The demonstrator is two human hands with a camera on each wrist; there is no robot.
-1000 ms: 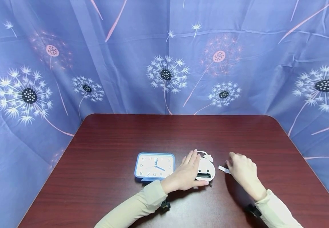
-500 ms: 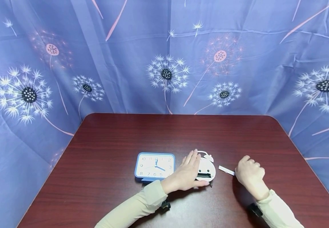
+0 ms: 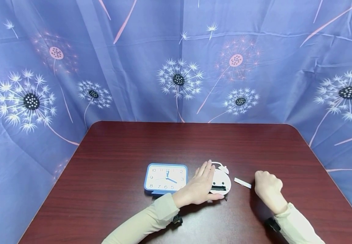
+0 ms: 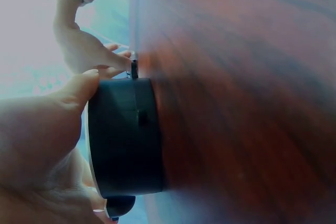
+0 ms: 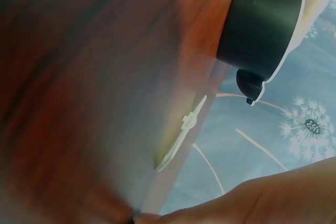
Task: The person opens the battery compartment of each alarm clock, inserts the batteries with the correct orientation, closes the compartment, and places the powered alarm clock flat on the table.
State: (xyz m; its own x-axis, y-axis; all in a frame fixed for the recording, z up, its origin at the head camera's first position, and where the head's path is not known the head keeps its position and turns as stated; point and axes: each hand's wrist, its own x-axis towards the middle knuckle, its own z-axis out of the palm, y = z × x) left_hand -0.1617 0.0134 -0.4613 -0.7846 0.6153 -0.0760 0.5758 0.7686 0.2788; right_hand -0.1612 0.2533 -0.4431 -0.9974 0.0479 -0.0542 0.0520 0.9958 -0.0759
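A round twin-bell alarm clock (image 3: 226, 179) lies back up at mid-table, its white back showing a dark battery slot (image 3: 218, 188). My left hand (image 3: 198, 188) rests flat across it, fingers straight and thumb along the near edge, hiding the left half. In the left wrist view the black side of the clock (image 4: 123, 135) faces the camera. A slim white battery cover (image 3: 242, 183) lies just right of the clock. Beyond it, my right hand (image 3: 268, 188) is low over the table, fingers curled under. A tiny dark spot shows at its thumb tip; I cannot tell whether it holds something.
A blue rectangular clock (image 3: 165, 178) stands tilted back on the table, left of the round one and right beside my left wrist. The dark red wooden table (image 3: 194, 142) ends at a blue dandelion-print curtain (image 3: 133, 67). Both wrists wear a small black camera.
My right hand has let go of the white battery cover and drawn off to the right, its fingers now curled under. The left hand and both clocks have stayed put.
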